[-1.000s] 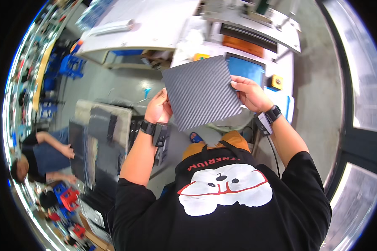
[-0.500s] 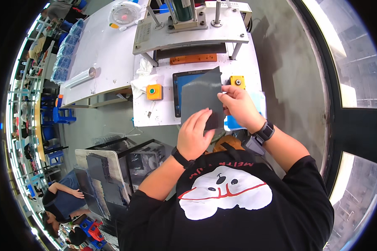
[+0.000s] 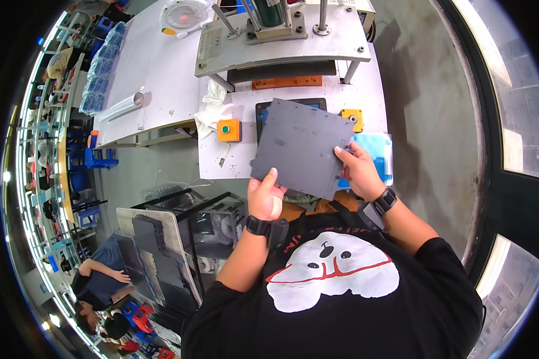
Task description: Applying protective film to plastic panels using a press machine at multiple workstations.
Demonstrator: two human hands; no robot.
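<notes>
A flat dark grey plastic sheet is held up in front of me, its broad face toward me and its edges tilted. My left hand grips its lower left corner, thumb on the face. At the right edge my right hand pinches it in the same way, fingers behind. Beneath the sheet, a black-framed tray with a blue inside shows only at its upper and left edges. A blue-and-white packet lies on the table beside my right hand.
A press on metal posts stands at the back, above an orange bar. Yellow button boxes flank the tray. White cloth and a cutter lie left. A board with dark sheets leans lower left, near another person.
The sheet has turned from a slanted, ridged-looking side to a flat, broad face toward me. Both hands have shifted their grip, the left to the lower corner. The view has moved slightly.
</notes>
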